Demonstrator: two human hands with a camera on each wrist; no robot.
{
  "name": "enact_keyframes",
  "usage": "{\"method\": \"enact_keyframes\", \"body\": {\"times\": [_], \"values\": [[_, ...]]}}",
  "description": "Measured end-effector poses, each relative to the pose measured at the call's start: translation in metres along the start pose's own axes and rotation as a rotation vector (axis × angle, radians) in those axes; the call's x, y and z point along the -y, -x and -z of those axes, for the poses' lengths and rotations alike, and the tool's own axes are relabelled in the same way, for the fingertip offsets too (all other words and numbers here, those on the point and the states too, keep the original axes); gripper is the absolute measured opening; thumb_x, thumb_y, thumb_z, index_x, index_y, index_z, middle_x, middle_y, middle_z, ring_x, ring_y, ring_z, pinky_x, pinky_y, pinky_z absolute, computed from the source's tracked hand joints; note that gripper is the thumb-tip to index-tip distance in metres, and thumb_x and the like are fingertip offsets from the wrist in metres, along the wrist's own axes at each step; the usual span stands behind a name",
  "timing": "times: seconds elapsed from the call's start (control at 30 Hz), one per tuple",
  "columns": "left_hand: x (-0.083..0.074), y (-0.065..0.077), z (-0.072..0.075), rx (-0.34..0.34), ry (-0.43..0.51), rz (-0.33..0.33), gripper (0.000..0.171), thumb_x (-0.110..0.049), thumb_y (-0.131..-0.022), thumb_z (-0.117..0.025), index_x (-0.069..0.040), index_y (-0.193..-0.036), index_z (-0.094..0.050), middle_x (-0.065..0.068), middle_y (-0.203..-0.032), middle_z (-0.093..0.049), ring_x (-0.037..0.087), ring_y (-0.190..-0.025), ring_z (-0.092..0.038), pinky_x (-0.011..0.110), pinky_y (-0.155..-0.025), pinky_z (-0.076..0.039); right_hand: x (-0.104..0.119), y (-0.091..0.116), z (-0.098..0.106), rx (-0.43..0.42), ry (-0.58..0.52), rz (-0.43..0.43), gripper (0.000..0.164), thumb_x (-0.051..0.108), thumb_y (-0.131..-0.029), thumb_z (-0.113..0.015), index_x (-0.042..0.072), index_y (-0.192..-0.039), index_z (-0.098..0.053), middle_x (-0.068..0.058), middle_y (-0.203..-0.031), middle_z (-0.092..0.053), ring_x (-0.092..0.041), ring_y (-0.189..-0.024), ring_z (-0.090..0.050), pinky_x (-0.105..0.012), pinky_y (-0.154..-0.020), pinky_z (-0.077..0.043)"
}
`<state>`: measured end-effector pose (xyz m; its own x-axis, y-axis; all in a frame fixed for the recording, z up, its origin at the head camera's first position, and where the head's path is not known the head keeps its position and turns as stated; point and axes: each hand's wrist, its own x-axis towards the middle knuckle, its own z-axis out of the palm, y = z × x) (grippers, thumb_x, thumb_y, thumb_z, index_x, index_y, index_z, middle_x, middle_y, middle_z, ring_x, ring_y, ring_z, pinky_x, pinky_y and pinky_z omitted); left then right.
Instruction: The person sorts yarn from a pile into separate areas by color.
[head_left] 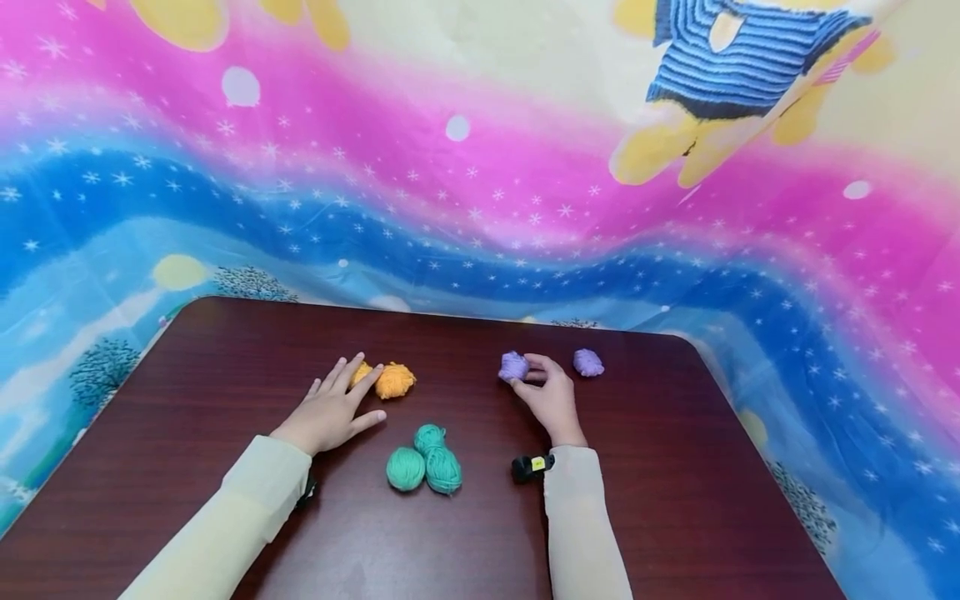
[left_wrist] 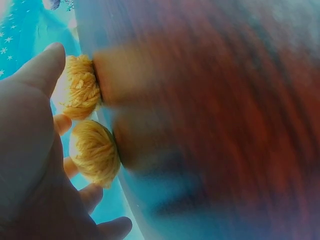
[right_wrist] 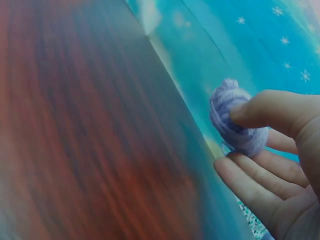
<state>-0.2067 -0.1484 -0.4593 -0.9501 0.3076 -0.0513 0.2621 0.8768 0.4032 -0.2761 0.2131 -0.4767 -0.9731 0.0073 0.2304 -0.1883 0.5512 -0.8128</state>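
My right hand pinches a purple ball of yarn between thumb and fingers; the right wrist view shows the thumb across this wound ball. A second purple ball of yarn lies just right of that hand. At the left, my left hand spreads its fairly straight fingers by two orange-yellow balls of yarn, partly covering one. Seen from the left wrist, the two yarn balls sit side by side close to the fingers; whether they touch I cannot tell.
Three green balls of yarn lie grouped on the dark brown table between my forearms. A printed cloth hangs behind the table's far edge. Black wrist devices are strapped to my wrists.
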Motion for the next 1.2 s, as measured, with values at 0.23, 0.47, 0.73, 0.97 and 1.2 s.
{"method": "enact_keyframes", "body": {"times": [0.23, 0.47, 0.73, 0.97, 1.2], "values": [[-0.001, -0.002, -0.001, 0.006, -0.001, -0.004, 0.075, -0.047, -0.102, -0.057, -0.014, -0.163, -0.026, 0.022, -0.168, -0.008, 0.049, -0.152, -0.009, 0.072, -0.114, -0.016, -0.01, 0.002, 0.012, -0.112, -0.006, -0.07, 0.053, 0.009, -0.086, -0.079, 0.003, -0.135, -0.062, -0.015, -0.129, -0.063, -0.032, -0.108, -0.067, -0.049, -0.09, -0.055], [-0.001, -0.005, 0.0, 0.007, 0.001, -0.01, 0.076, -0.048, -0.102, -0.057, -0.015, -0.163, -0.025, 0.021, -0.168, -0.007, 0.049, -0.152, -0.007, 0.072, -0.114, -0.015, -0.017, -0.001, 0.021, -0.232, -0.032, -0.129, 0.053, 0.012, -0.088, -0.08, 0.003, -0.137, -0.061, -0.017, -0.129, -0.063, -0.032, -0.112, -0.066, -0.048, -0.091, -0.055], [0.001, -0.004, -0.002, 0.01, 0.007, 0.0, 0.077, -0.049, -0.102, -0.057, -0.016, -0.163, -0.025, 0.021, -0.168, -0.006, 0.048, -0.152, -0.006, 0.072, -0.114, -0.015, -0.024, 0.0, 0.025, -0.261, -0.025, -0.174, 0.055, 0.012, -0.09, -0.078, 0.001, -0.14, -0.058, -0.02, -0.133, -0.06, -0.034, -0.114, -0.066, -0.05, -0.093, -0.055], [0.002, 0.001, -0.003, 0.014, 0.023, 0.003, 0.076, -0.048, -0.102, -0.057, -0.014, -0.163, -0.025, 0.022, -0.168, -0.008, 0.049, -0.151, -0.007, 0.073, -0.113, -0.016, -0.029, 0.003, 0.023, -0.241, -0.03, -0.213, 0.055, 0.011, -0.09, -0.077, 0.001, -0.141, -0.058, -0.022, -0.134, -0.06, -0.035, -0.114, -0.066, -0.05, -0.093, -0.055], [0.003, -0.001, -0.002, 0.004, 0.027, 0.007, 0.076, -0.048, -0.102, -0.056, -0.015, -0.163, -0.025, 0.021, -0.168, -0.006, 0.048, -0.152, -0.006, 0.072, -0.114, -0.015, -0.032, -0.002, 0.021, -0.252, -0.017, -0.204, 0.054, 0.008, -0.089, -0.076, 0.0, -0.139, -0.058, -0.022, -0.133, -0.059, -0.036, -0.112, -0.066, -0.05, -0.09, -0.056]]}}
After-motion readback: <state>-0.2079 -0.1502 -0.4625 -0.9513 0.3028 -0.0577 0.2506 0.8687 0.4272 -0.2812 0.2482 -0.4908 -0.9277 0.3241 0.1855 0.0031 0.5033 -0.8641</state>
